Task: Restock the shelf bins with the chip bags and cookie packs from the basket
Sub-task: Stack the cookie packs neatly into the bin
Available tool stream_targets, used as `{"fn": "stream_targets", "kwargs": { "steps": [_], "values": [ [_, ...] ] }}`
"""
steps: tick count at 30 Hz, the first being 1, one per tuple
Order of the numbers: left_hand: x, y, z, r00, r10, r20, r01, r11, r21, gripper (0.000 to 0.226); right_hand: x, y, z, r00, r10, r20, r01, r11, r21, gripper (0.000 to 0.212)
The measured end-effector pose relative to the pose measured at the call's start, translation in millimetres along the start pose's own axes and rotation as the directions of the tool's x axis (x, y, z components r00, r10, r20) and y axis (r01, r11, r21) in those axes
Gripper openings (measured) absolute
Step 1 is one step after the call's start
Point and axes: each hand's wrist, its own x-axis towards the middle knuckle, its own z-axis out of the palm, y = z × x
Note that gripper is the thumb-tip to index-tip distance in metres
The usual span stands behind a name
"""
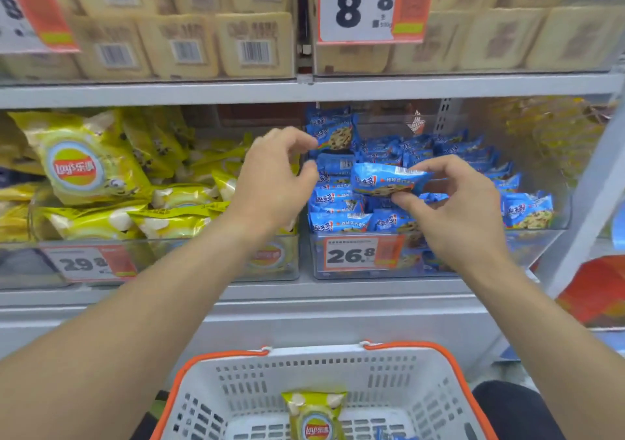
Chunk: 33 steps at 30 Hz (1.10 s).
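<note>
The right hand (453,209) pinches a blue cookie pack (385,180) between thumb and fingertips, holding it just above the heap of like packs in the clear cookie bin (439,263). The left hand (274,182) holds nothing — its fingers are curled and loosely apart, thumb and forefinger near the left edge of the held pack but not touching it, as far as can be seen.

To the left, a second clear bin (162,263) is piled with yellow chip bags (81,165). Price tags reading 29.8 and 26.8 are stuck on the bin fronts. A grey shelf (304,89) crosses just above both hands, carrying beige packets — headroom over the bins is tight. An upright post (588,196) bounds the cookie bin on the right.

Below, the white basket (321,372) with its orange rim holds one chip bag (316,416) and part of a blue pack (394,435) at the bottom edge of the view.
</note>
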Motion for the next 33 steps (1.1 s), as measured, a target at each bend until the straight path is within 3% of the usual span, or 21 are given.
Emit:
{"fn": "stream_targets", "kwargs": {
  "steps": [3, 6, 12, 17, 22, 27, 30, 33],
  "values": [
    [35.8, -2.3, 12.1, 0.985, -0.077, 0.157, 0.065, 0.994, 0.084, 0.038, 10.3, -0.8, 5.7, 1.000, -0.028, 0.011, 0.028, 0.999, -0.026, 0.035],
    [59.8, -10.3, 26.2, 0.922, -0.187, 0.339, 0.106, 0.964, 0.242, 0.049, 24.4, 0.4, 11.8, 0.997, -0.046, 0.054, 0.048, 0.998, -0.049, 0.032],
    [91.5, -12.1, 34.5, 0.907, -0.270, 0.324, 0.156, 0.929, 0.337, 0.035, 47.8, -1.9, 23.6, 0.986, -0.055, 0.160, 0.070, 0.993, -0.092, 0.029],
    [101.8, -24.8, 38.5, 0.908, -0.342, 0.241, 0.329, 0.940, 0.093, 0.034, 57.3, -4.3, 39.2, 0.982, -0.036, 0.183, 0.063, 0.988, -0.143, 0.024],
    [102.8, -39.5, 51.2, 0.869, -0.475, 0.137, 0.494, 0.835, -0.243, 0.047, 63.6, -5.5, 56.2, 0.992, -0.031, 0.121, 0.053, 0.981, -0.186, 0.025],
    [100.0, -45.8, 57.9, 0.841, -0.534, 0.088, 0.524, 0.764, -0.377, 0.045, 81.7, -2.1, 75.3, 0.995, -0.031, 0.097, 0.066, 0.925, -0.374, 0.041],
    [97.8, -43.6, 53.2, 0.806, -0.586, 0.081, 0.556, 0.704, -0.441, 0.041, 82.5, -6.4, 84.6, 0.986, -0.120, 0.114, 0.152, 0.930, -0.333, 0.057],
    [89.7, -48.1, 53.1, 0.856, -0.502, 0.123, 0.495, 0.728, -0.474, 0.029, 80.3, -6.9, 91.9, 0.969, -0.187, 0.159, 0.229, 0.920, -0.318, 0.055]
  ]
}}
